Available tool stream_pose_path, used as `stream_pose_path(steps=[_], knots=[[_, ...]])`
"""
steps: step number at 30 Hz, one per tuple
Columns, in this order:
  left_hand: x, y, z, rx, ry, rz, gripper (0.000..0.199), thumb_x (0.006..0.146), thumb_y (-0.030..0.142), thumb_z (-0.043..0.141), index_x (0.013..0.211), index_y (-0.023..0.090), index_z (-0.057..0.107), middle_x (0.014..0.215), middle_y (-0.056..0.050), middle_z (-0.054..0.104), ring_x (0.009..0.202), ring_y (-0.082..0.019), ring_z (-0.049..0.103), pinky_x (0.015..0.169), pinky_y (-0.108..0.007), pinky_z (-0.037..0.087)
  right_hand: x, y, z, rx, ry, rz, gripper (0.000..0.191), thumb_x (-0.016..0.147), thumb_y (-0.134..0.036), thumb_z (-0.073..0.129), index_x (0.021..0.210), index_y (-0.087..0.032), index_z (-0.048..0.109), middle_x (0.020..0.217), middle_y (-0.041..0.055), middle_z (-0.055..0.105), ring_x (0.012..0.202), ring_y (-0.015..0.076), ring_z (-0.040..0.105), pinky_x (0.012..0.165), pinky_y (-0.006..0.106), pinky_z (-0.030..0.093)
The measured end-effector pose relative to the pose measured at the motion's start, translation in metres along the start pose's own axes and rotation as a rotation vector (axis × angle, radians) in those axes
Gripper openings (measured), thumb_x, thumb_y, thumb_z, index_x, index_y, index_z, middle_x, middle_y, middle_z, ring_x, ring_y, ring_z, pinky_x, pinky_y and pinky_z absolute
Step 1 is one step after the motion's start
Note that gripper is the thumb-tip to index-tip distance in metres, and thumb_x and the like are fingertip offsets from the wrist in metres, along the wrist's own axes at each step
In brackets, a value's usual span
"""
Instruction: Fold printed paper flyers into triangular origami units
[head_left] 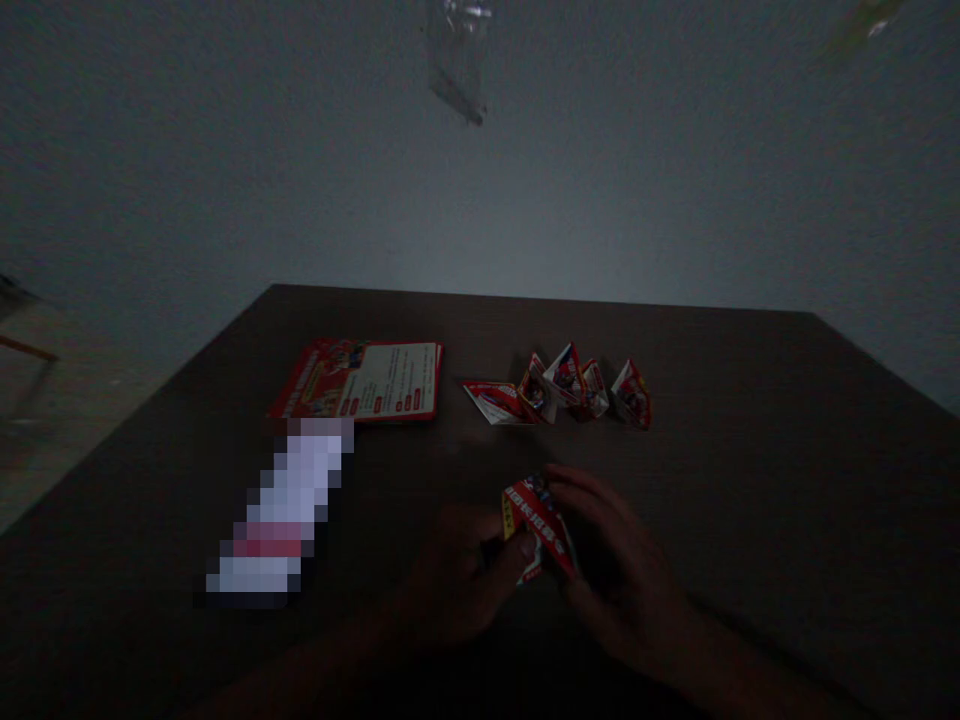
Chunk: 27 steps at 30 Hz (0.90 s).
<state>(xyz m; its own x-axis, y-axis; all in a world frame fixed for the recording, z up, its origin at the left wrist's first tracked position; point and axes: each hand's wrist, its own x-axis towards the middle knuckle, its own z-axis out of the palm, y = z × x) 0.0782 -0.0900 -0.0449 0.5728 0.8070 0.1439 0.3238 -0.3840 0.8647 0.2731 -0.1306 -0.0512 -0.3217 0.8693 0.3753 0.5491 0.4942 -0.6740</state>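
Between my two hands, low over the near part of the table, is a folded paper piece [541, 520] with red, white and yellow print. My left hand [465, 575] pinches its left side, thumb on top; a dark band shows on one finger. Curled round its right side, my right hand [619, 560] grips the paper with fingertips at the upper edge and thumb below. Beyond the hands lies a row of similar folded paper pieces [562, 385], creased into pointed shapes. A stack of printed leaflets [360, 380], red and white, rests farther left.
A bright, pixelated phone-like slab [281, 510] lies on the dark table [705, 350] at the left, near the leaflets. Behind the table stands a pale wall [637, 180], with a clear plastic holder [459, 65] on it. The light is dim.
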Motion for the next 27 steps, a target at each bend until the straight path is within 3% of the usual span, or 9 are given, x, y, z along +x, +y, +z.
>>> stream_pose_path(steps=[6,9,13,15,18,22,24,27], knots=[[-0.002,0.003,0.0,-0.016,-0.06,0.254,0.018,0.085,0.022,0.047,0.073,0.016,0.06,0.064,-0.001,0.06,0.055,-0.01,0.053,0.054,-0.018,0.039,0.005,0.003,0.0,0.046,0.088,-0.027,0.048,0.081,-0.012,0.05,0.128,-0.02,0.043,0.127,0.0123,0.052,0.118,0.0224,0.051,0.095,0.033,0.046],[-0.004,0.006,-0.003,-0.012,-0.097,0.289,0.015,0.083,0.021,0.049,0.076,0.017,0.061,0.068,-0.001,0.06,0.056,-0.01,0.053,0.054,-0.018,0.04,0.005,0.004,-0.001,0.094,0.098,-0.067,0.044,0.081,-0.011,0.051,0.124,-0.021,0.048,0.117,0.0108,0.059,0.107,0.0199,0.059,0.086,0.028,0.05],[-0.005,0.01,-0.01,-0.182,-0.224,0.291,0.018,0.084,0.029,0.05,0.087,0.017,0.063,0.074,-0.003,0.063,0.062,-0.013,0.056,0.059,-0.019,0.043,0.005,0.003,-0.003,0.164,0.14,-0.068,0.035,0.083,-0.009,0.054,0.115,-0.023,0.055,0.108,0.0089,0.064,0.097,0.0184,0.064,0.077,0.025,0.052],[-0.005,0.008,-0.013,-0.289,-0.221,0.235,0.028,0.086,0.04,0.048,0.09,0.017,0.064,0.077,-0.005,0.063,0.068,-0.016,0.058,0.065,-0.022,0.045,0.005,0.003,-0.004,0.203,0.156,-0.067,0.033,0.083,-0.01,0.055,0.113,-0.023,0.057,0.106,0.0091,0.064,0.096,0.019,0.064,0.076,0.026,0.052],[-0.005,0.0,-0.009,-0.468,-0.125,0.031,0.045,0.087,0.055,0.043,0.09,0.016,0.065,0.075,-0.005,0.062,0.067,-0.016,0.056,0.064,-0.024,0.044,0.005,0.003,-0.004,0.236,0.169,-0.074,0.031,0.083,-0.009,0.054,0.111,-0.021,0.059,0.104,0.0097,0.065,0.094,0.0189,0.064,0.075,0.027,0.052],[-0.001,-0.014,0.001,-0.833,-0.041,-0.129,0.062,0.074,0.073,0.047,0.082,0.014,0.064,0.071,-0.005,0.058,0.062,-0.016,0.053,0.059,-0.025,0.042,0.006,0.002,-0.005,0.309,0.158,-0.103,0.029,0.082,-0.009,0.055,0.108,-0.021,0.06,0.099,0.0092,0.066,0.089,0.0185,0.065,0.072,0.027,0.052],[0.002,-0.016,0.003,-0.862,-0.017,-0.148,0.061,0.075,0.073,0.047,0.08,0.014,0.062,0.069,-0.004,0.057,0.061,-0.015,0.052,0.059,-0.025,0.043,0.007,0.001,-0.005,0.338,0.147,-0.116,0.029,0.081,-0.01,0.059,0.108,-0.022,0.06,0.098,0.0091,0.066,0.088,0.0188,0.065,0.071,0.027,0.052],[0.004,-0.011,0.0,-0.774,-0.004,-0.197,0.044,0.08,0.058,0.056,0.09,0.015,0.064,0.075,-0.002,0.059,0.065,-0.013,0.052,0.06,-0.022,0.041,0.009,-0.001,-0.005,0.373,0.11,-0.136,0.027,0.081,-0.013,0.062,0.107,-0.02,0.061,0.096,0.0098,0.066,0.085,0.0194,0.065,0.068,0.028,0.052]])
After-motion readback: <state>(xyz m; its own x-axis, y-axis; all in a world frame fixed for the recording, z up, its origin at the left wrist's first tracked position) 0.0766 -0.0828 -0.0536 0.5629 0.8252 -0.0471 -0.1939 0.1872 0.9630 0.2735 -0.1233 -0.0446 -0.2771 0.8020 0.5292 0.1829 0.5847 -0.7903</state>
